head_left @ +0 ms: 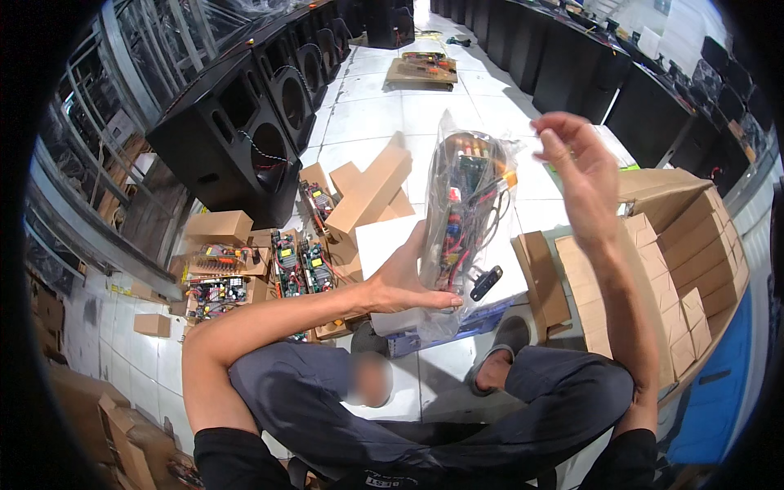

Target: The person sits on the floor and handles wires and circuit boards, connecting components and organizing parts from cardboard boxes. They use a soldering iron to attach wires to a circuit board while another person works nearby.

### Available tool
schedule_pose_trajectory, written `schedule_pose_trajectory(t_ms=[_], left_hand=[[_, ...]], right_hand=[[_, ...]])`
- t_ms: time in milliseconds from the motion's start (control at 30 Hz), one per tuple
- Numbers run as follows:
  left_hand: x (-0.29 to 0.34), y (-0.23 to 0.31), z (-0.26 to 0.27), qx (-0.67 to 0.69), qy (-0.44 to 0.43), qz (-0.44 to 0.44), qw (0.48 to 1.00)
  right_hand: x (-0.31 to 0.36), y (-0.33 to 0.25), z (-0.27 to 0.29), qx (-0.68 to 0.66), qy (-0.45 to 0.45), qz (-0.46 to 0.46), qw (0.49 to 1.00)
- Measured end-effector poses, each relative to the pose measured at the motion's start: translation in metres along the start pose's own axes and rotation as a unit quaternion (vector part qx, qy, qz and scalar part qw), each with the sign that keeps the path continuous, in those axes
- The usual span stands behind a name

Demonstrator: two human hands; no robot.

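My left hand (406,278) grips the lower left side of a clear plastic bag (442,220), its thumb across the bottom. Inside the bag is an amplifier circuit board (469,175) with colourful components and red and black wires. By its lower right corner a small black oblong part (487,282) shows. To the right of the bag my right hand (576,167) is raised, apart from it, fingers loosely bent and holding nothing I can see. Beneath the bag lies a white surface (380,245) on top of a blue crate (453,330).
Several bare circuit boards (286,261) and brown cartons (371,192) lie at the left. A large open carton (686,253) packed with small boxes stands at the right. Black speaker cabinets (233,139) line both sides. Further ahead, a low wheeled board (420,73) carries more circuit boards.
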State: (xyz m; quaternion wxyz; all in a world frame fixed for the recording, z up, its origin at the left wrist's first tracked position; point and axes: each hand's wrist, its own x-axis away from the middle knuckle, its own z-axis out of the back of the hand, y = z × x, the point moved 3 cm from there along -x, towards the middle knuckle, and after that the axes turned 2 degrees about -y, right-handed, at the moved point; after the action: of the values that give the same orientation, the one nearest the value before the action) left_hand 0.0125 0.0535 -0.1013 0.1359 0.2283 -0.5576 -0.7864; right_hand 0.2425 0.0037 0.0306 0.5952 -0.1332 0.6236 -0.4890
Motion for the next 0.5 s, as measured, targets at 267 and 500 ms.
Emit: schedule_pose_trajectory(t_ms=[267,500], left_hand=[[0.004,-0.008,-0.006,-0.090,-0.005,0.001,0.996],[0.008,-0.026,-0.008,-0.111,-0.023,0.021,0.993]], right_hand=[[-0.038,-0.058,-0.026,0.202,-0.256,0.029,0.945],[-0.034,-0.058,-0.028,0.227,-0.238,-0.015,0.944]])
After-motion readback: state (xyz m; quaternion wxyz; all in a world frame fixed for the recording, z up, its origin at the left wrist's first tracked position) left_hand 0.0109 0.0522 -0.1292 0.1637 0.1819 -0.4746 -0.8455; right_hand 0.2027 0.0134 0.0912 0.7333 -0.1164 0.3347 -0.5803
